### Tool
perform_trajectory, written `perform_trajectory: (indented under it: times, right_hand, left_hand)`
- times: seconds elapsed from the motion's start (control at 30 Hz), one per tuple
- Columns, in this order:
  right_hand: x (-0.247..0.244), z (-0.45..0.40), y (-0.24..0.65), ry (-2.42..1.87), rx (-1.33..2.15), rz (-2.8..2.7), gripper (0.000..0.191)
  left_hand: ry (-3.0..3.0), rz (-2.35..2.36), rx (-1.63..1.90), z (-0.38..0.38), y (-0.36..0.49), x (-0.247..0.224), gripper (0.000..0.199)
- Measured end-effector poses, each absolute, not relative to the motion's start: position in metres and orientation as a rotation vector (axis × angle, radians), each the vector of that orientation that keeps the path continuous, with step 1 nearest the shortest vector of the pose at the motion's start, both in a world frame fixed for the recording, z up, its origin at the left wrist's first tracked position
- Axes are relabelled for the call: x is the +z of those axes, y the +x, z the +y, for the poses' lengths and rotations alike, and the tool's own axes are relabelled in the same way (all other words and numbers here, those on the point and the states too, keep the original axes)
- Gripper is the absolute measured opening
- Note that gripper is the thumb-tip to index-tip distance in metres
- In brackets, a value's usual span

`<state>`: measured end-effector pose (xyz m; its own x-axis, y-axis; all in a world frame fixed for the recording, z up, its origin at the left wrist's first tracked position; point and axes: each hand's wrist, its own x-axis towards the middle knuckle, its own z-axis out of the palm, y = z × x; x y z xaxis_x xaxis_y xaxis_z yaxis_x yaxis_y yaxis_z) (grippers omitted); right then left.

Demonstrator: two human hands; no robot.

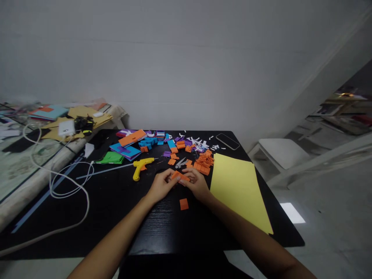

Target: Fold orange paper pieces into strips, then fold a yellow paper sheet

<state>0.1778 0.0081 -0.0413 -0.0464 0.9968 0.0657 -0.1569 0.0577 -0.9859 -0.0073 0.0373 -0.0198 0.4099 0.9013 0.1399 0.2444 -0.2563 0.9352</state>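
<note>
Both hands meet over the middle of the black table [116, 209]. Fingers of my left hand [161, 185] are closed on the left end of a small folded orange paper piece [180, 176]. The right end of that piece is pinched by my right hand [198, 185]. Nearer to me lies a flat orange square [184, 204]. Just beyond the hands are grey scissors [180, 162] and a pile of orange pieces [204, 161]. A yellow glue gun [140, 167] rests left of my left hand.
Large yellow sheets [236, 186] lie at the right, near a phone [228, 141]. White paper scraps [197, 142], blue pieces [148, 143] and green paper [112, 157] sit farther back. A white cable [84, 190] loops across the left. A white stool [276, 153] stands beyond the table.
</note>
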Motion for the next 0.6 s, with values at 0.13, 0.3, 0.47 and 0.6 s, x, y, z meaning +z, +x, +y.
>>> perform_trajectory:
  times: [0.13,0.3,0.47,0.6]
  right_hand:
    - [-0.0394,0.0083,0.1794,-1.076,1.223,-1.151,0.042]
    - [-0.0356,0.0085,0.1833,-1.097,1.149,-1.231,0.028]
    - [-0.0371,0.0089,0.1855,-1.097,1.159,-1.274,0.021]
    - [-0.0402,0.0088,0.1844,-1.104,1.150,-1.295,0.022]
  left_hand:
    - [1.827,0.984,0.890,0.0361,-0.0065,-0.0167,0.036]
    - [1.910,0.988,0.883,0.0362,-0.0070,-0.0156,0.035]
    - [1.952,0.997,0.906,0.0361,-0.0078,-0.0134,0.028]
    - [1.909,0.975,0.936,0.0364,-0.0074,-0.0121,0.025]
